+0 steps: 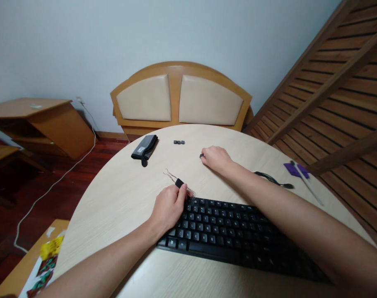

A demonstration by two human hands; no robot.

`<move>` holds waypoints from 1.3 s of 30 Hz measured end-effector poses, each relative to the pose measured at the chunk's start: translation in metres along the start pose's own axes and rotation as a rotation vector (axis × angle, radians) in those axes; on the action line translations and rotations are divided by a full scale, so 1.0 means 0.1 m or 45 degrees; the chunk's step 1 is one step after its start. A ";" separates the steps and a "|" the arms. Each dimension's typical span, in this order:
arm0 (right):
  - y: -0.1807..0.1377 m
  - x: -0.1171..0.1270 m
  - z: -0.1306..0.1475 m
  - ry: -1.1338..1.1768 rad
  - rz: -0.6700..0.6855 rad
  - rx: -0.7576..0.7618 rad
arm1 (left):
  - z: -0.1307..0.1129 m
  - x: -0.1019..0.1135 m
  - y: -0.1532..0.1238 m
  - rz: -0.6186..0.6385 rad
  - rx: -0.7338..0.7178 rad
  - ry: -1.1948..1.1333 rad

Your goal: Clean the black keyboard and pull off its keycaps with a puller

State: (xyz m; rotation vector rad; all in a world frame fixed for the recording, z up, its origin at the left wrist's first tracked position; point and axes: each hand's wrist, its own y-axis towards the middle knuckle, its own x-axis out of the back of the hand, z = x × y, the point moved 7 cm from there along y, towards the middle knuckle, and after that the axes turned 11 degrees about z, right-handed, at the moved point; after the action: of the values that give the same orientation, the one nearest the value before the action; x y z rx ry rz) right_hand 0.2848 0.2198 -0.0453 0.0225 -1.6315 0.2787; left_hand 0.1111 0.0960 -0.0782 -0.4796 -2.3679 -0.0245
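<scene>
A black keyboard [219,225] lies on the pale round table, and some positions near its upper left look dark or bare. My left hand [170,207] rests at the keyboard's left end, closed around a wire keycap puller [179,182] with a black handle; its wire loops point away from me. Farther out over the table, my right hand [216,158] pinches a small dark keycap [201,156] at its fingertips, on or just above the surface. To the left of that hand, three keycaps [179,142] stand in a short row. My right forearm crosses over the keyboard's right part and hides some of it.
A folded dark grey cloth pouch [145,149] lies at the table's far left. On the right are a black cable [274,181], a purple cloth [296,169] and a thin white-handled stick [309,186]. Behind the table [114,194] stands a padded headboard [176,95].
</scene>
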 end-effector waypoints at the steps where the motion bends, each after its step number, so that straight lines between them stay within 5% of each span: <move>1: 0.10 0.03 0.00 -0.001 -0.005 -0.017 | 0.00 0.00 0.00 0.002 0.001 -0.003; 15: 0.96 0.04 0.22 0.100 -0.018 -0.056 | 0.02 -0.02 -0.01 0.016 0.004 -0.033; 39: 1.07 -0.01 0.30 0.245 -0.187 0.030 | -0.01 -0.03 -0.01 0.008 -0.001 -0.020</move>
State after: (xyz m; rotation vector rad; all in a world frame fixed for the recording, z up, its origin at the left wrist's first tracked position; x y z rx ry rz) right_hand 0.2360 0.3175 -0.0657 0.1293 -1.4277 0.1813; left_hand 0.1130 0.0946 -0.0795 -0.4890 -2.3818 -0.0190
